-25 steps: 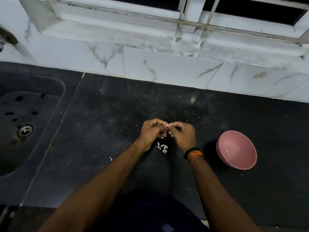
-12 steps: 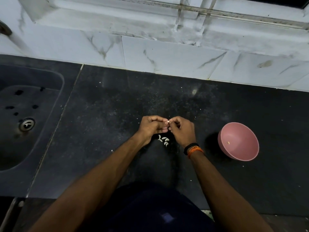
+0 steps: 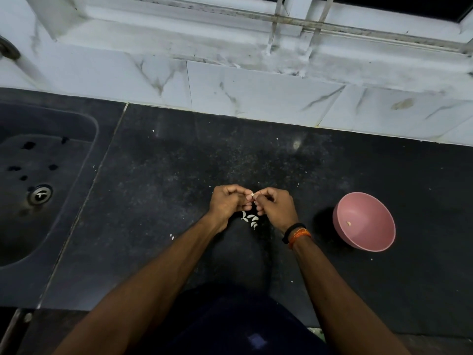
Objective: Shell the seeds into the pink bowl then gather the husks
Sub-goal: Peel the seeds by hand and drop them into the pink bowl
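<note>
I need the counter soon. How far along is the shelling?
Early. The pink bowl holds one kernel. The left hand and right hand pinch a seed between them. A few husks lie ungathered on the counter.

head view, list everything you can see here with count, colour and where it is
pink bowl: one, pink, on the countertop to the right of the hands
kernel: one small pale piece, inside the pink bowl
husks: a small cluster of white curved pieces, on the countertop just below the hands
seed: one, pale, pinched between the fingertips of both hands
countertop: one, black speckled, with scattered white flecks
sink: one, dark, at the left, with a metal drain
wall tiles: white marbled, behind the countertop
window frame: white, grimy, along the top
wristbands: black and orange, on the right wrist
left hand: pinching the seed
right hand: pinching the seed
</note>
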Demonstrator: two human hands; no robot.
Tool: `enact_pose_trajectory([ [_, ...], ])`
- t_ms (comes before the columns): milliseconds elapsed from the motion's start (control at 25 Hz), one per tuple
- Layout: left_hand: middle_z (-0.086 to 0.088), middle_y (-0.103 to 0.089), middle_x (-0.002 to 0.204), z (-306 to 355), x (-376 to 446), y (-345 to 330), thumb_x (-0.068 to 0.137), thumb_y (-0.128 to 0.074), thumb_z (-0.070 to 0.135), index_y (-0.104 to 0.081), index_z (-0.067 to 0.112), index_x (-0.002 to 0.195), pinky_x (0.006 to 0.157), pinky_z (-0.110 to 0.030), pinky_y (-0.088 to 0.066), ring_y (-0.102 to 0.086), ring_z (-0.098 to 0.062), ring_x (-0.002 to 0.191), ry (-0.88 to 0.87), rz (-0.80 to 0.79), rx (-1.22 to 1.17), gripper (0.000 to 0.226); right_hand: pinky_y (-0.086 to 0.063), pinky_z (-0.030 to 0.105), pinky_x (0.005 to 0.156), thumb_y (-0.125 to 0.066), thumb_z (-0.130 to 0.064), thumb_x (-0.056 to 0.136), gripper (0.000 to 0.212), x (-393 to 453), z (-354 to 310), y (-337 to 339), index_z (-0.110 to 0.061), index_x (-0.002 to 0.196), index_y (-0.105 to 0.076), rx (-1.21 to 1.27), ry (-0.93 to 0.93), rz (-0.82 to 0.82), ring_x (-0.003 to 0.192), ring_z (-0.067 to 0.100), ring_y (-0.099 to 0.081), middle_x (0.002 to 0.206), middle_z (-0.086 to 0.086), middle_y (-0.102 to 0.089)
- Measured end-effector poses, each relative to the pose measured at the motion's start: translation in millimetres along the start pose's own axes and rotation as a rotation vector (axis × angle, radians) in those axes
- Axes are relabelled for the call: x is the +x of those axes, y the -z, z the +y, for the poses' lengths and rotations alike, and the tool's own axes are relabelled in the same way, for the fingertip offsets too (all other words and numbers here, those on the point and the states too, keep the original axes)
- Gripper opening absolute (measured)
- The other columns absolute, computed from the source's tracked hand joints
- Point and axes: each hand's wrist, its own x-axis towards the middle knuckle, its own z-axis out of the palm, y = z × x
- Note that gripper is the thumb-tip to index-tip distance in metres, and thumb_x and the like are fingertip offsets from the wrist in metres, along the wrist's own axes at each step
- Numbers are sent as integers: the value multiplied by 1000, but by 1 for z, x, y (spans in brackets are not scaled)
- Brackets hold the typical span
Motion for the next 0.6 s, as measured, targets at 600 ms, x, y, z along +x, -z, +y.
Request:
enact_pose_trajectory([
  [600,-19,-74,80,-8,-2,11,82,-73,-11,-72,-5,85,68,-33,-62,-69,-25,67,-99,31,18,8,-55,30,61,-64,-5,90,16,6,-8,-8,-6,79,-75,131,-160,-85,59,14,-63,65,6,-69],
])
